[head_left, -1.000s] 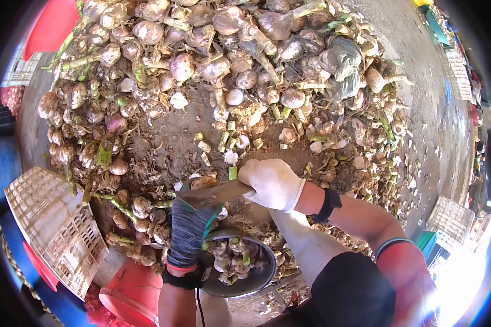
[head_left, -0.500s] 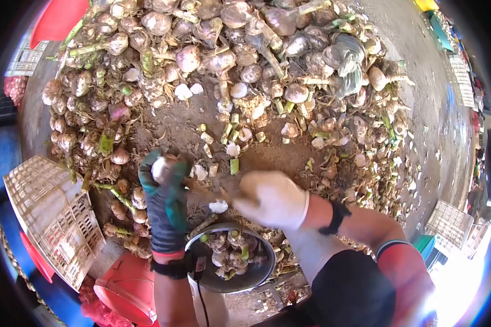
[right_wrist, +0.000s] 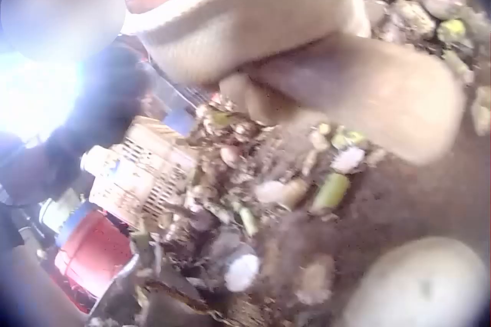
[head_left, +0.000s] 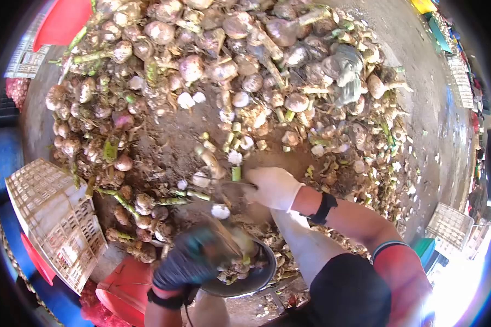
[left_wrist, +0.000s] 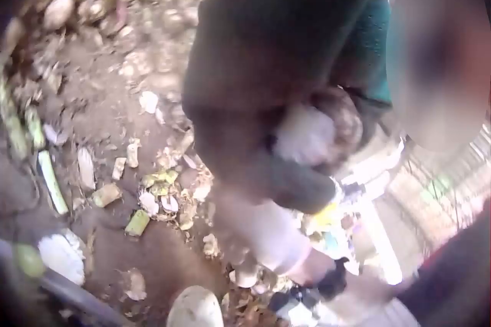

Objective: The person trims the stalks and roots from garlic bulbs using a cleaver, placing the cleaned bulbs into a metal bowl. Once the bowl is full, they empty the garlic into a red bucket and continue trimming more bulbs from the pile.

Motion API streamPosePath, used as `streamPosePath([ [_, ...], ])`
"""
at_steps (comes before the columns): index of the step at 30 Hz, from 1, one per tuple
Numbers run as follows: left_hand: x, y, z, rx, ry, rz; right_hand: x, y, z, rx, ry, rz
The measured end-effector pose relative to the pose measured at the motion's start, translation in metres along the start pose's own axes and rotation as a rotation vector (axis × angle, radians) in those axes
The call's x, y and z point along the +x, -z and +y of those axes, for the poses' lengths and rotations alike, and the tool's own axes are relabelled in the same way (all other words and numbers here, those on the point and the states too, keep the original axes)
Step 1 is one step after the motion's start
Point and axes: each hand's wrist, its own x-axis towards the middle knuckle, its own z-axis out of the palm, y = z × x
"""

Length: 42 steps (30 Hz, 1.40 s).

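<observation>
My left hand point(head_left: 193, 256), in a dark grey and green glove, is blurred over the near side of a metal bucket point(head_left: 271, 267) holding garlic bulbs. In the left wrist view its fingers curl round a garlic bulb point(left_wrist: 307, 135) with a pale cut face. My right hand point(head_left: 274, 188), in a white glove, grips a knife point(head_left: 234, 188) above the dirt in front of the bucket. From the right wrist view, the broad brownish blade point(right_wrist: 376, 97) sticks out of the fist. A green stalk piece point(head_left: 236, 173) lies beside the knife.
A heap of garlic point(head_left: 223, 71) with stalks spreads across the far side and left. Cut stalks and pale trimmings point(head_left: 220, 211) litter the dirt. At left are a white slatted crate point(head_left: 54, 218) and a red tub point(head_left: 125, 289). A plastic bag point(head_left: 348, 76) lies on the heap.
My left hand has swung from the knife, out to the left with the bulb, then back over the bucket. A blurred stalk piece now shows ahead of the knife. The right hand stays nearly in place.
</observation>
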Motion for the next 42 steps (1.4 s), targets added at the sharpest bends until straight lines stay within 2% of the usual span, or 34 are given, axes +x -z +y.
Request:
streamPosePath([
  [1,-0.005,-0.002,0.001,0.055,-0.062,-0.182,-0.002,-0.001,0.005,-0.04,-0.138,-0.128],
  [2,-0.008,0.0,0.005,0.069,-0.049,-0.164,-0.008,0.001,0.006,-0.024,-0.136,-0.154],
  [4,0.02,-0.004,0.061,0.429,0.008,-0.495,-0.005,0.014,-0.007,0.027,-0.157,-0.073],
  [5,0.027,0.01,0.072,0.571,-0.094,-0.237,0.001,0.016,-0.01,0.074,-0.204,-0.051],
  [6,0.023,0.03,0.037,0.459,0.012,0.074,0.008,0.016,-0.011,0.084,-0.194,-0.051],
  [7,0.037,0.048,0.063,0.98,-0.037,0.32,0.014,0.016,-0.01,0.08,-0.187,-0.031],
  [8,0.052,0.084,0.06,1.309,-0.259,0.434,0.018,0.016,-0.01,0.075,-0.185,-0.012],
  [9,0.065,0.104,0.077,1.313,0.066,0.544,0.019,0.016,-0.011,0.079,-0.186,-0.013],
  [11,0.084,0.158,0.073,1.751,0.046,0.74,0.021,0.02,-0.01,0.135,-0.173,-0.042],
  [12,0.096,0.177,0.073,1.743,0.047,0.739,0.021,0.018,-0.009,0.13,-0.177,-0.046],
  [14,0.12,0.202,0.076,1.649,0.472,0.784,0.022,0.013,-0.005,0.078,-0.161,0.003],
  [15,0.131,0.202,0.079,1.648,0.467,0.782,0.024,0.014,-0.003,0.077,-0.165,0.006],
  [17,0.148,0.197,0.085,1.682,0.775,0.596,0.028,0.017,0.001,0.084,-0.194,-0.077],
  [18,0.15,0.225,0.034,1.912,0.571,0.727,0.029,0.018,0.001,0.081,-0.196,-0.075],
  [19,0.149,0.22,0.038,1.909,0.569,0.726,0.03,0.021,0.002,0.09,-0.198,-0.052],
  [21,0.148,0.206,0.05,1.563,0.672,0.68,0.031,0.024,0.003,0.099,-0.206,-0.031],
  [22,0.142,0.187,0.071,1.206,0.646,0.673,0.031,0.025,0.003,0.133,-0.22,-0.017],
  [23,0.133,0.187,0.055,1.208,0.646,0.664,0.031,0.026,0.003,0.167,-0.234,-0.001],
  [25,0.105,0.188,0.008,0.347,0.019,0.35,0.032,0.028,0.0,0.173,-0.24,-0.004],
  [27,0.084,0.109,0.049,-0.145,-0.004,0.355,0.032,0.029,-0.006,0.187,-0.196,0.046],
  [28,0.077,0.094,0.045,-0.249,0.019,0.314,0.032,0.036,-0.014,0.223,-0.202,-0.007],
  [29,0.076,0.08,0.045,-0.429,-0.01,0.236,0.03,0.028,-0.011,0.124,-0.09,0.066],
  [32,0.068,0.046,0.026,-0.452,0.067,0.237,0.014,0.028,-0.021,0.082,-0.026,0.083],
  [33,0.069,0.03,0.043,-0.333,0.05,0.228,0.01,0.031,-0.026,0.071,0.027,0.077],
  [35,0.058,0.024,0.033,0.333,0.091,0.254,0.003,0.031,-0.032,0.063,0.082,0.066],
  [36,0.057,0.022,0.03,0.333,0.093,0.257,0.001,0.031,-0.033,0.023,0.125,0.063],
  [38,0.058,0.017,0.024,0.077,0.202,0.388,-0.002,0.032,-0.036,-0.017,0.171,0.062],
  [39,0.058,0.014,0.023,0.078,0.2,0.388,-0.002,0.034,-0.037,-0.065,0.159,0.027],
  [41,0.055,0.009,0.019,0.342,0.026,0.434,-0.006,0.035,-0.04,-0.113,0.142,-0.01],
  [42,0.054,0.009,0.009,0.341,0.025,0.435,-0.007,0.036,-0.041,-0.115,0.142,-0.024],
])
